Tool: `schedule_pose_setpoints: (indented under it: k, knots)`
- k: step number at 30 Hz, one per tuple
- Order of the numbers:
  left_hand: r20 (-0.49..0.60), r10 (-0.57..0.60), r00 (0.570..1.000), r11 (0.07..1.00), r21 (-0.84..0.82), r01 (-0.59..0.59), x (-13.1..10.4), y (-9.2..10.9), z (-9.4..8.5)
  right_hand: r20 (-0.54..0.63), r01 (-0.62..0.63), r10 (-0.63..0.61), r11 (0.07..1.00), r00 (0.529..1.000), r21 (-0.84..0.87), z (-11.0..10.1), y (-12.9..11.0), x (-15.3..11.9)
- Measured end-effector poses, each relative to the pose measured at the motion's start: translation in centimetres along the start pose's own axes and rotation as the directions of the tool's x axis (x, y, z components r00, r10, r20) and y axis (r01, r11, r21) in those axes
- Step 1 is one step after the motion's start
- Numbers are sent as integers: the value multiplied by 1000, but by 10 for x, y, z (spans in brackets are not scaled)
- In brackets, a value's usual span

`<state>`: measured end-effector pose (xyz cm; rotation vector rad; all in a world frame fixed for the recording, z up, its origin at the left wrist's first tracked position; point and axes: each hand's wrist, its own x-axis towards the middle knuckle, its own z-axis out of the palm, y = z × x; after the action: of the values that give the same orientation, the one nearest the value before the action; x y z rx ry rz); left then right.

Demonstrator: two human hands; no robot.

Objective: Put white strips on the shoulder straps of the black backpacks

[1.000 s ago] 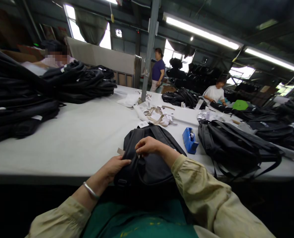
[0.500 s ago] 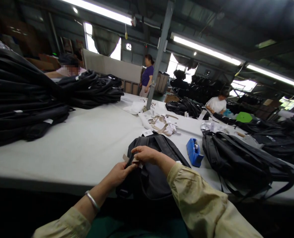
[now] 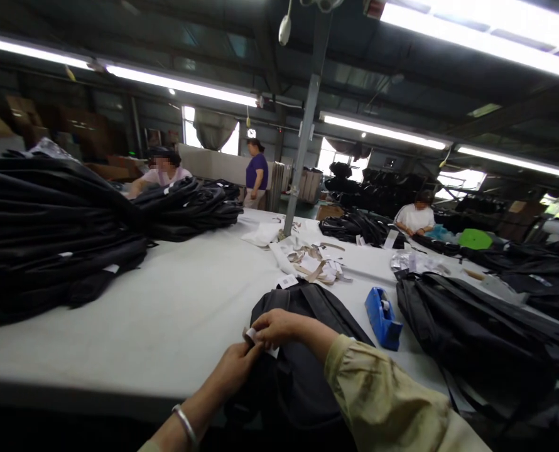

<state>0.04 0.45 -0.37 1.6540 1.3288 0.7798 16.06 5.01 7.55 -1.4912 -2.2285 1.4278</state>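
Note:
A black backpack (image 3: 303, 351) lies flat at the near edge of the white table (image 3: 166, 314), straps up. Both my hands meet on its left side. My right hand (image 3: 279, 328) pinches a small paper tag (image 3: 251, 336) against the bag, and a white slip shows under its fingers. My left hand (image 3: 235, 370), with a metal bangle on the wrist, grips the same tag and the bag's edge from below. A white label (image 3: 287, 281) sits at the bag's far end.
A blue tape dispenser (image 3: 383, 318) stands right of the bag, then more black backpacks (image 3: 472, 333). Tall stacks of black bags (image 3: 48, 232) fill the left. Paper scraps (image 3: 314, 263) lie around a steel post (image 3: 301, 150). Other people work at the far side.
The view has tilted upward, so the table and hands sit lower in frame. My left hand has slid up from the bag's side to meet my right hand at the tag.

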Motion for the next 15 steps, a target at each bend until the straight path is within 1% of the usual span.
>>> schedule_pose_setpoints:
  k: [2,4,6,8,10,12,14,15]
  knots:
    - [12,-35,999,999,-7,35,-1,2,0,0,-44,44,992,999,118,-1,6,1]
    - [6,-40,999,999,-20,40,-1,3,1,-13,-43,46,983,999,180,-2,11,2]
    - [1,-50,999,999,-21,50,0,1,2,-10,-32,34,981,999,189,-3,15,1]
    - [0,-61,998,998,-20,61,1,-1,3,-16,-1,4,988,1000,157,-5,16,0]
    - [-8,-67,998,998,-24,67,2,-2,3,-67,91,-87,994,994,60,-9,15,-1]
    - [-25,-82,996,996,-20,82,2,-2,4,-138,212,-229,969,964,-125,-13,10,-1]
    - [-31,-86,996,996,-9,86,2,0,4,-140,273,-338,896,931,-349,-16,3,1]
    - [-33,-75,997,997,-2,75,2,2,3,-115,269,-351,856,929,-442,-17,-1,2]
